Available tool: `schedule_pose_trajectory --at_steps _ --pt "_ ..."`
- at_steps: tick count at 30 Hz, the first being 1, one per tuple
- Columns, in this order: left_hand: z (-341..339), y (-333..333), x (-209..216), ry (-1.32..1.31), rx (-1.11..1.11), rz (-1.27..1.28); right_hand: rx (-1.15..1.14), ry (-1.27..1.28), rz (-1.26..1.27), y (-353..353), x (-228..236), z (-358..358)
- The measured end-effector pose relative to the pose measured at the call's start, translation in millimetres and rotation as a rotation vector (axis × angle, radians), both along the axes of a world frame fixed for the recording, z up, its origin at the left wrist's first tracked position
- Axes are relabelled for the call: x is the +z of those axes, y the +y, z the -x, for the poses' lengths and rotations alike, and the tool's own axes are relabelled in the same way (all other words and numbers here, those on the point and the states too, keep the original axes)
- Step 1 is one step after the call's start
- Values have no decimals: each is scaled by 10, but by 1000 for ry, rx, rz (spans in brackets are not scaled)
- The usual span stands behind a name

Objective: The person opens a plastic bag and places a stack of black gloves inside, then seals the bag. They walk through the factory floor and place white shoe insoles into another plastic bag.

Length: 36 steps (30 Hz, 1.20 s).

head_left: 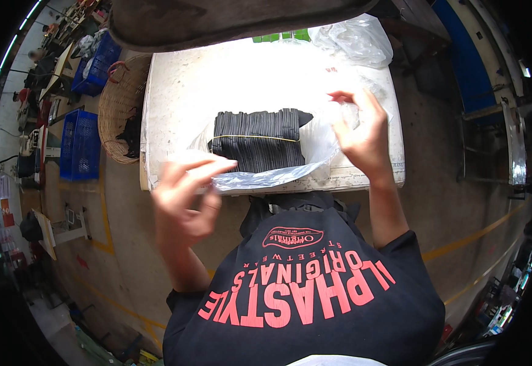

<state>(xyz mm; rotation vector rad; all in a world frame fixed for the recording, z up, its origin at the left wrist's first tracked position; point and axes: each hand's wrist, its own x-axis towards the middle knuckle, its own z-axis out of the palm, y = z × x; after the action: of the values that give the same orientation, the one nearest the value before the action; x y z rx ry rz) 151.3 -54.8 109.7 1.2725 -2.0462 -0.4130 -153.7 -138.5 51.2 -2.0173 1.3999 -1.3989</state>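
Note:
A stack of thin black pieces (pixel 257 152), likely fabric, stands packed on edge with a yellow band around it. It lies in a thin clear plastic bag (pixel 272 179), whose loose rim spreads along the near side and to the right. My left hand (pixel 186 198) is at the bag's near left corner, fingers stretched over the rim and thumb apart, slightly blurred. To the right of the stack, my right hand (pixel 363 131) is raised beside the bag with its fingers curved and parted from the thumb. Neither hand visibly grips anything.
The white worktable (pixel 180 91) is glaringly lit. Crumpled clear plastic bags (pixel 357 39) and a green item (pixel 281 36) lie at its far side. A wicker basket (pixel 119 110) stands against its left edge, with blue crates (pixel 80 145) beyond. A dark overhead shape (pixel 235 21) covers the top.

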Motion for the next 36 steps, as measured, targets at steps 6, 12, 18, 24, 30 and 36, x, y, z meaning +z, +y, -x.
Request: schedule_pose_trajectory --at_steps 6,12,18,24,30,36 --pt "341 25 -381 -226 -152 -117 230 317 88 -427 -355 -408" --pt "171 84 -464 -61 -20 71 272 400 -263 -526 -499 -358" --pt "17 89 -547 70 358 263 341 238 -63 -414 -266 -420" --pt "-49 38 -837 461 341 77 380 -7 -135 -237 -247 -604" --pt "70 -16 -1016 712 214 17 412 360 -319 -104 -414 -666" --pt "258 -53 -993 665 126 -357 549 166 -229 99 -501 -749"
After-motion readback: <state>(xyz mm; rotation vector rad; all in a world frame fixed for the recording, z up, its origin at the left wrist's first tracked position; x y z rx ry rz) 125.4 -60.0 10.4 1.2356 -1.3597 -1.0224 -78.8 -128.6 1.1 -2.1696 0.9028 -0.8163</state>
